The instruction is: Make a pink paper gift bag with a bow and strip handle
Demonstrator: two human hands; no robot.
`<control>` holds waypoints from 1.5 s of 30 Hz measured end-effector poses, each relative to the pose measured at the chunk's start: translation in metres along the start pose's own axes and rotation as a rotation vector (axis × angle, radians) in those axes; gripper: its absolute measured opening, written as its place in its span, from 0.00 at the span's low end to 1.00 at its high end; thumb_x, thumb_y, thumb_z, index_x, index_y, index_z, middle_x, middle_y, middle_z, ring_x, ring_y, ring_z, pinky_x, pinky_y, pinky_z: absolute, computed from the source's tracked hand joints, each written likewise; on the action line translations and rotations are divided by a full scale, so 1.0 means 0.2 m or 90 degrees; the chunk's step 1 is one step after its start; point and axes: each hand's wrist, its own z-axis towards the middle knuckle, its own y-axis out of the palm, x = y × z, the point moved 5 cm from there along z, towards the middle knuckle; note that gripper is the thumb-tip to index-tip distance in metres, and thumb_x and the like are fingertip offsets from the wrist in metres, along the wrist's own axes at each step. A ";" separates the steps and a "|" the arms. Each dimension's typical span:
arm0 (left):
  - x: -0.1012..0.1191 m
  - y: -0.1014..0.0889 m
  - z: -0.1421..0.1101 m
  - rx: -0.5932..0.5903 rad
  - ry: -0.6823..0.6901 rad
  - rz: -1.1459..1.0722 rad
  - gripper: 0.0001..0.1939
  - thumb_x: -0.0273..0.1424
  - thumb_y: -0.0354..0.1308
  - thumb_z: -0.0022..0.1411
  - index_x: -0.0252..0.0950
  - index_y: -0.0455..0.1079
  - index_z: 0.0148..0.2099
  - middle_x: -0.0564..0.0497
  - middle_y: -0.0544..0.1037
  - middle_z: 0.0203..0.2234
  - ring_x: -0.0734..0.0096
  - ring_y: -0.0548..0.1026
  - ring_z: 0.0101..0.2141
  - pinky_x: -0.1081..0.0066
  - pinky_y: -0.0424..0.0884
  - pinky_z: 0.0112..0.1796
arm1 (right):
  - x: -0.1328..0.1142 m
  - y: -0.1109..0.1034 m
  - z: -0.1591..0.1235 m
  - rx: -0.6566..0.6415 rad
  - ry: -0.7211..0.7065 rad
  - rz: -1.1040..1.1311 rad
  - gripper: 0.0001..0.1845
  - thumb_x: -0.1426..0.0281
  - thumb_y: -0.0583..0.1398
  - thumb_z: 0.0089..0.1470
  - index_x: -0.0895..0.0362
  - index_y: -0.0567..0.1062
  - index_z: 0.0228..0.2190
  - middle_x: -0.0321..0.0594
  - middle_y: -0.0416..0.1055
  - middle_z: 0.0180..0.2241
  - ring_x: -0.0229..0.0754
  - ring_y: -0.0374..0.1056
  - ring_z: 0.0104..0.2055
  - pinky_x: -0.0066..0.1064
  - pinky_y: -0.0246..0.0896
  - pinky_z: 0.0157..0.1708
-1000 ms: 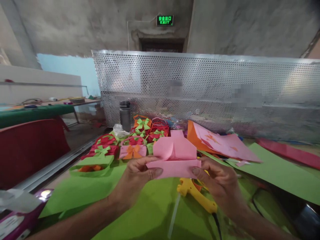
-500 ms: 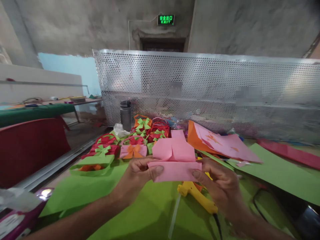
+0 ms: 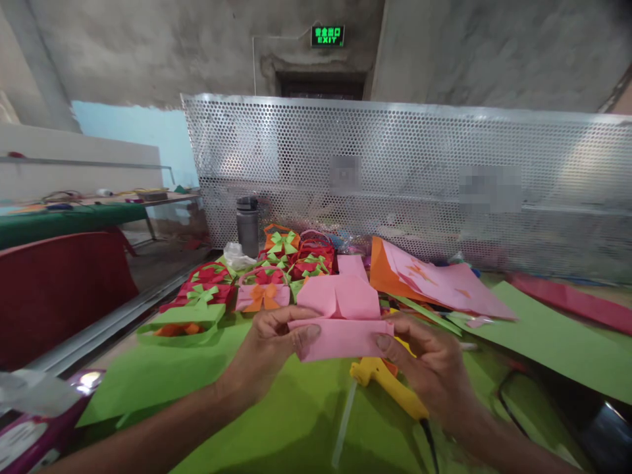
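Note:
A folded piece of pink paper [image 3: 340, 339] is held up between my two hands, its front flap folded across and two cut-cornered panels standing behind it. My left hand [image 3: 276, 345] pinches its left end, thumb in front and fingers behind. At the right end, my right hand [image 3: 424, 359] grips it the same way. Just below the paper lies a yellow glue gun [image 3: 390, 388] with a clear glue stick [image 3: 344, 424] poking from it and a black cord trailing off. Part of the gun is hidden by my right hand.
Several small paper bags with bows [image 3: 264, 296] stand at the back left, near a grey bottle [image 3: 247, 227]. Pink sheets [image 3: 444, 283] and a large green sheet [image 3: 548, 342] lie to the right. A perforated metal screen [image 3: 415, 151] rises behind the table.
The pink paper and both hands have shifted slightly left, and the paper's right end tilts a little. My grip on it is the same.

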 end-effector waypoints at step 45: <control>0.09 0.10 -0.06 -0.020 0.096 0.313 0.02 0.27 0.62 0.47 0.35 0.75 0.26 0.50 0.78 0.23 0.72 0.72 0.24 0.76 0.67 0.25 | -0.05 0.02 -0.02 -0.017 0.028 0.030 0.09 0.68 0.58 0.50 0.56 0.73 0.21 0.39 0.69 0.28 0.40 0.66 0.31 0.30 0.60 0.30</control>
